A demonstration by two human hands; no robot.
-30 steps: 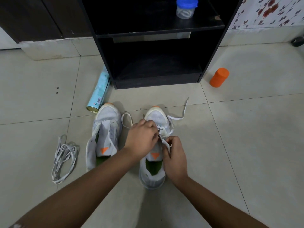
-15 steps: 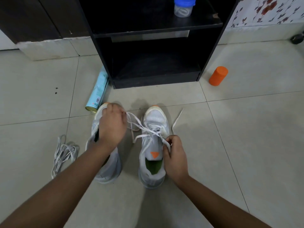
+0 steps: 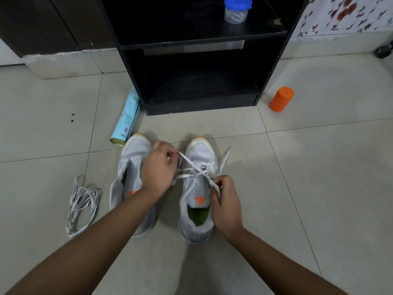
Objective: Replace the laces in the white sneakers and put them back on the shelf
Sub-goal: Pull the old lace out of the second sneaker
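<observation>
Pinching one strand of the white lace (image 3: 191,162) in the left hand (image 3: 159,169) over the left sneaker (image 3: 136,151), another in the right hand (image 3: 226,201) by the tongue of the right sneaker (image 3: 201,151).

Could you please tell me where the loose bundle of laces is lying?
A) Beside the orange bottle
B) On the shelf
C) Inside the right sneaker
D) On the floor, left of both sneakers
D: the loose laces lie on the floor, left of the left sneaker and apart from it.
</observation>
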